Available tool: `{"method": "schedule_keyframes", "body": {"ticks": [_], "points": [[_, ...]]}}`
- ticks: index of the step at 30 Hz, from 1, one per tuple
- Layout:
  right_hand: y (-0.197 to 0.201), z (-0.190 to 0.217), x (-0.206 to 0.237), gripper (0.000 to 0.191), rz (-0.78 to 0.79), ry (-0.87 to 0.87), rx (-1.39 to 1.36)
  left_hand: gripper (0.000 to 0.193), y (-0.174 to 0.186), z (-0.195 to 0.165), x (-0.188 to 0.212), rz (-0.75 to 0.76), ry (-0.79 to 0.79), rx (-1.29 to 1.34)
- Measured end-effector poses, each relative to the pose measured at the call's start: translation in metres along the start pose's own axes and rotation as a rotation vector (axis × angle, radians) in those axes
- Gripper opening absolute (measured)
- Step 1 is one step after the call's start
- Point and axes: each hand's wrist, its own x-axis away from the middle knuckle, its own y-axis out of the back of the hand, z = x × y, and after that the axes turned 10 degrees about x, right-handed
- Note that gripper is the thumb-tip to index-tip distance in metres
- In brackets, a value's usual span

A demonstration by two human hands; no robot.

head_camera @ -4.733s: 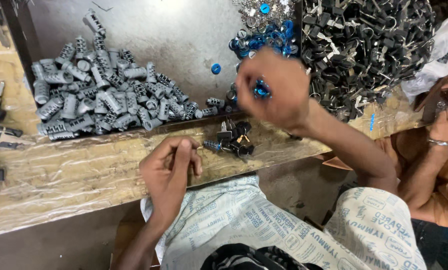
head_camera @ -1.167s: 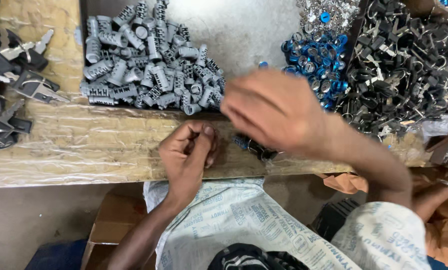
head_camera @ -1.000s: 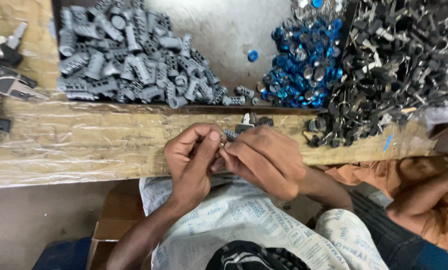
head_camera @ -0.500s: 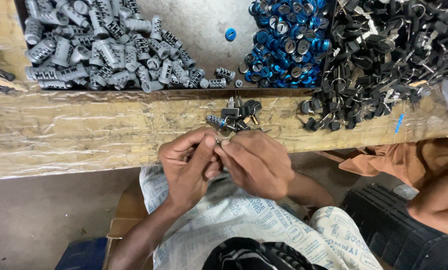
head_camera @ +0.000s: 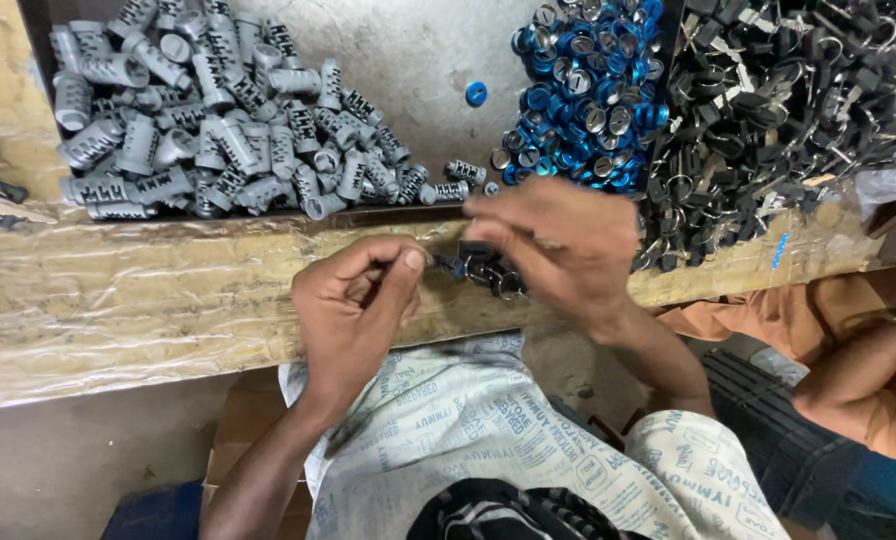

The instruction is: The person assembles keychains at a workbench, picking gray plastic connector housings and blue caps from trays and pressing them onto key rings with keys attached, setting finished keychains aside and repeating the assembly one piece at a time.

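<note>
The bench point(head_camera: 118, 300) carries a heap of grey cylinders point(head_camera: 218, 130), black keys point(head_camera: 768, 110) and blue caps point(head_camera: 578, 80). The left hand point(head_camera: 353, 310) is curled around a small part (mostly hidden). The right hand point(head_camera: 558, 240), blurred, reaches to the little dark pieces point(head_camera: 488, 272); its grip I cannot tell. A steady pinch seems best here.

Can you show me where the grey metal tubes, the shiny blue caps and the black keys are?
grey metal tubes point(head_camera: 218, 140), head view, middle of the heap.
shiny blue caps point(head_camera: 588, 85), head view, middle of the pile.
black keys point(head_camera: 778, 110), head view, middle of the tangle.
</note>
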Motion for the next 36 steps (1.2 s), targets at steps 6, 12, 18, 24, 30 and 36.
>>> {"method": "schedule_keyframes", "body": {"ticks": [6,12,18,24,30,36], "points": [[0.013,-0.013,-0.043,0.025,0.314,0.003,0.476,0.009,0.007,0.009,-0.005,-0.037,-0.029,0.156],[0.011,0.01,-0.088,0.034,0.284,0.041,0.595,0.01,0.009,0.011,-0.006,-0.018,0.005,0.261],[-0.002,0.002,-0.076,0.032,0.208,0.093,0.451,0.011,0.011,0.006,-0.003,-0.008,-0.024,0.283],[-0.016,0.01,-0.001,0.023,0.046,-0.383,-0.674,0.015,0.006,-0.009,-0.001,0.069,0.089,0.373],[-0.023,0.005,0.04,0.021,0.071,-0.346,-0.438,0.018,0.002,-0.02,0.003,0.17,0.297,0.45],[-0.015,0.012,0.049,0.024,0.023,-0.291,-0.35,0.017,-0.003,-0.026,0.003,0.09,0.346,0.21]]}}
